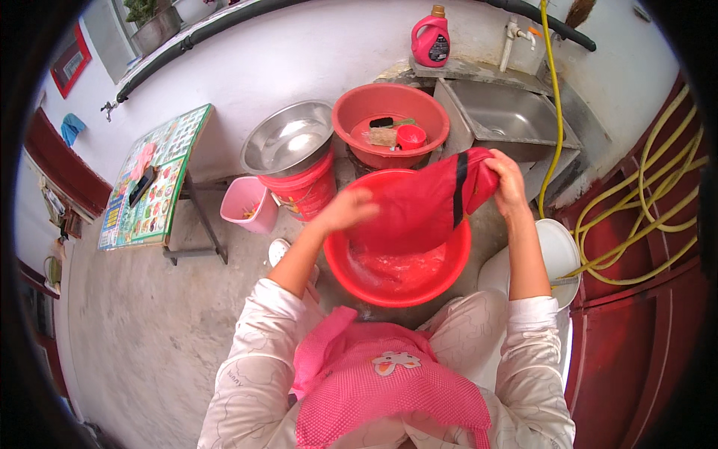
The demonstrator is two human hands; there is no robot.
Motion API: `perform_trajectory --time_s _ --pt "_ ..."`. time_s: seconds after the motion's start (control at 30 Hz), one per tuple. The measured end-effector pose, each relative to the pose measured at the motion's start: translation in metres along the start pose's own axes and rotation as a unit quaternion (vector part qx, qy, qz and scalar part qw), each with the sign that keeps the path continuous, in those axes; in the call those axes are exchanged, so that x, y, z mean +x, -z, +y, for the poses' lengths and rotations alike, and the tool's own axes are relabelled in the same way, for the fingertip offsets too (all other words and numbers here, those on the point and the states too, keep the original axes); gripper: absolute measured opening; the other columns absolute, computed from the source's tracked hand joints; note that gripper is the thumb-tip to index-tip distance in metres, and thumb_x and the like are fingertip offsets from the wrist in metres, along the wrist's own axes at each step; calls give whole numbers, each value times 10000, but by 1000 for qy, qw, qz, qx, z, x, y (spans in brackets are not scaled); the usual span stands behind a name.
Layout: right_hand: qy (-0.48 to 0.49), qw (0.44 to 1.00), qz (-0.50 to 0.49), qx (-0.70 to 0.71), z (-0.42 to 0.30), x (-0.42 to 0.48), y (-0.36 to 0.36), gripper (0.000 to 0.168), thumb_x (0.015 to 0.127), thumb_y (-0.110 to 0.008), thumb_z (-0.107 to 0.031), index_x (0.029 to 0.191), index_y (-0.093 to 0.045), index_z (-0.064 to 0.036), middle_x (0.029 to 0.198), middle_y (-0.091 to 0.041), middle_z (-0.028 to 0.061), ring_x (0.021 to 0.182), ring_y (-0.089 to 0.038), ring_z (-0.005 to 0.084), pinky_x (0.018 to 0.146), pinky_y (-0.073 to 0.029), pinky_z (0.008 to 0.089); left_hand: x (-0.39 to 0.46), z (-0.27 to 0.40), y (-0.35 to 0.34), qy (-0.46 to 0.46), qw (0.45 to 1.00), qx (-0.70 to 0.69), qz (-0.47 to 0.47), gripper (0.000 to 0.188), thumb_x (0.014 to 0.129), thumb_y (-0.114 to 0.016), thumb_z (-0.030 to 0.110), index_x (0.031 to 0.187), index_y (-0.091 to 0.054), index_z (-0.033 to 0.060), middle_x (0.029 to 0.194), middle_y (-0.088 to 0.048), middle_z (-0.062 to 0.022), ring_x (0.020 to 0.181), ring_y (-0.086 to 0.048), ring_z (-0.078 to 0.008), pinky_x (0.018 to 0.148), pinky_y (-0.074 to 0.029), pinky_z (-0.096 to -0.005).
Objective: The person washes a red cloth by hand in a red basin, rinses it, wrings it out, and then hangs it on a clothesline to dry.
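Note:
A dark red cloth garment [415, 207] with a black stripe is stretched over a bright red plastic basin [398, 286] that holds some water. At the garment's right end, my right hand [505, 179] grips the bunched fabric. My left hand [350, 210], blurred, is at the cloth's left edge above the basin rim; whether its fingers hold the fabric cannot be made out. Behind, a larger red basin [348, 120] holds a black-bristled brush [381, 122], a tan block [382, 137] and a small red cup [411, 136].
A steel bowl [289, 137] rests on a red bucket [303, 188], beside a pink bin [252, 207]. Behind stand a steel sink [505, 112] and a pink detergent bottle [431, 39]. At right are a white bucket [552, 247] and a yellow hose [552, 112]. A low table [168, 179] stands left.

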State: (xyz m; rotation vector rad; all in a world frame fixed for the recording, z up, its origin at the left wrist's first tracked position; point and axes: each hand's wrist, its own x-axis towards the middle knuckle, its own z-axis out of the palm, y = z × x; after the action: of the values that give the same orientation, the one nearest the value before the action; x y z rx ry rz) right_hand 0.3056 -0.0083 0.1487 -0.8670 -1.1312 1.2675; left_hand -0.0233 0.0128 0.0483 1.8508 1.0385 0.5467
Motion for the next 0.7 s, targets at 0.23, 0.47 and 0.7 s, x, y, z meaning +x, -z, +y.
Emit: perform_trajectory --time_s 0.23,0.47,0.7 --pt "-41 979 185 73 46 -6 36 117 763 -516 -51 868 -569 -46 825 -609 33 750 -560 122 713 -426 240 -29 -93 -80 -29 995 93 -20 68 755 -586 67 814 -566 39 777 -534 -64 796 -545 -177 730 -439 -312" --pt "19 989 100 104 14 -6 9 122 788 -487 -75 868 -570 -37 851 -606 33 777 -555 123 725 -419 240 -2 48 2 -82 920 -363 122 141 835 -573 79 938 -478 72 870 -530 -14 782 -522 -120 747 -411 -245" --pt "-98 994 27 -42 32 -3 13 102 785 -504 -88 844 -578 -49 796 -600 6 725 -542 87 677 -406 220 12 133 38 -144 929 -340 32 99 826 -557 52 913 -510 46 793 -534 -20 631 -460 -69 603 -413 -208"
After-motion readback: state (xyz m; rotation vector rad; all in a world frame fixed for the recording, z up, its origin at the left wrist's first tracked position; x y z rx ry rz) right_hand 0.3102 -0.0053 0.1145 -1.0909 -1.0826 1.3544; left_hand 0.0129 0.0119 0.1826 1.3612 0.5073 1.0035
